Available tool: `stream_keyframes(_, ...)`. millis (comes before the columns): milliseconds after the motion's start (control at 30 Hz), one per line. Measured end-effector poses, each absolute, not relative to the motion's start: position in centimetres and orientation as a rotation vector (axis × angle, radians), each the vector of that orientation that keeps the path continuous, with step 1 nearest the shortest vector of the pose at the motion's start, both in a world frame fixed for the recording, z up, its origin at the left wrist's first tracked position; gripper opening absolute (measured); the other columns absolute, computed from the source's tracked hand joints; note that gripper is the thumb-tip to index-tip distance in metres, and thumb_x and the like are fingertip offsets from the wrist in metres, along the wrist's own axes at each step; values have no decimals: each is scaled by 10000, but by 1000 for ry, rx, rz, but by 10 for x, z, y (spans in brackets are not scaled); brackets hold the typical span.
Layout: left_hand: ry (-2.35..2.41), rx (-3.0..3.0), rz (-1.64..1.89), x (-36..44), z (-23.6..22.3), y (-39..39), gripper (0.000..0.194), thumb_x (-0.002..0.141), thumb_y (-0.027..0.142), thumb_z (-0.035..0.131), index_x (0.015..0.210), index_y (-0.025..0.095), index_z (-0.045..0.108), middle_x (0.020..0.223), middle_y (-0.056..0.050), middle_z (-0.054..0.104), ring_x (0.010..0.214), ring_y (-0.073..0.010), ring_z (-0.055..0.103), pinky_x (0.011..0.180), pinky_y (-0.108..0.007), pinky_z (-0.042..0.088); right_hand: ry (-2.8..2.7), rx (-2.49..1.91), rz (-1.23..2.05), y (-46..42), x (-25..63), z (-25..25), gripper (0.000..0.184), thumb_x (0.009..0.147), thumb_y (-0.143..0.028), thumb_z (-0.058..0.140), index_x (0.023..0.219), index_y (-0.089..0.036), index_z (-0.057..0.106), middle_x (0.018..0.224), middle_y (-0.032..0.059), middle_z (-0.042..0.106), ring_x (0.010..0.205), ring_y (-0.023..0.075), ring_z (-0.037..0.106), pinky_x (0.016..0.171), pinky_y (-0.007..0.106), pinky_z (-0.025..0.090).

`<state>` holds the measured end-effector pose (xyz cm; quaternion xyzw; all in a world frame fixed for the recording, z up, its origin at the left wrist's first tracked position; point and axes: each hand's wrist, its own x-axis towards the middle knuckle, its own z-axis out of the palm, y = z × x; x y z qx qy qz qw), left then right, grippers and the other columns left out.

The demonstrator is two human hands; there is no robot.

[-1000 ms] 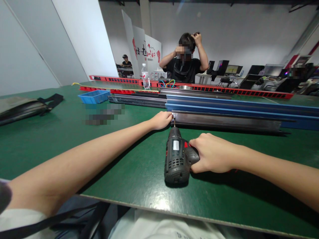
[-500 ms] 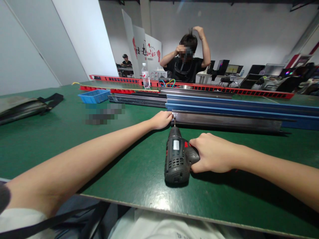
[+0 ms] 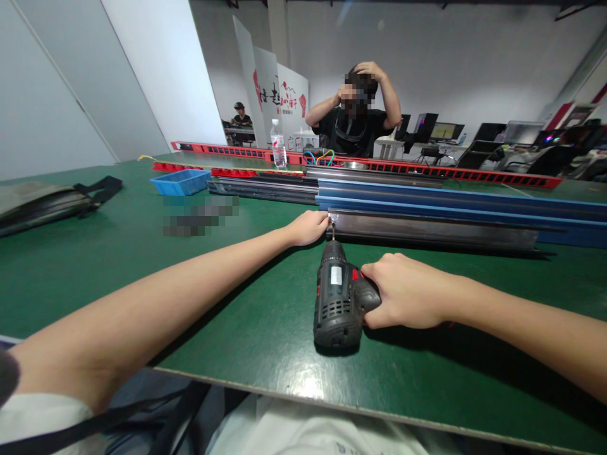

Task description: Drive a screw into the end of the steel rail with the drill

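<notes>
My right hand [image 3: 403, 291] is wrapped round the handle of a black cordless drill [image 3: 337, 297] lying on its side above the green table. Its bit points away from me and meets the left end of a long dark metal profile [image 3: 427, 229], at a small shiny spot that looks like a screw head. My left hand [image 3: 309, 227] is closed at that same end of the profile, its fingertips partly hidden behind the edge. Directly behind the profile, a long blue profile [image 3: 455, 197] runs to the right.
A blue plastic bin [image 3: 181, 183] stands left of several dark profiles [image 3: 265, 191]. Farther back are a water bottle [image 3: 278, 145] and a long red slotted rail [image 3: 474, 172]. A bag [image 3: 42, 205] lies at left. Across the table [image 3: 227, 316] a person [image 3: 355, 120] sits.
Both my hands, the drill and the profile hold nearly the same place. Across the table, the person's raised hand has come down onto the head.
</notes>
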<state>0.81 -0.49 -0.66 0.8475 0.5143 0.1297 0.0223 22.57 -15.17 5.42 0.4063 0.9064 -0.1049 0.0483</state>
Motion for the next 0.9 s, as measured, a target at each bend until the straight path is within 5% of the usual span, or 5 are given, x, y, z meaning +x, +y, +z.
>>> stream_keyframes(900,1577,2658,411,7,-8,-4,439,1013,270,291,1008,134,708,1105,-118,750,1028,-236,709,930,-300,527,2747,1229,-349,-153,225,55,231,691,-447,644,727,-222,606,695,46,682,584,188,585,535,291,370)
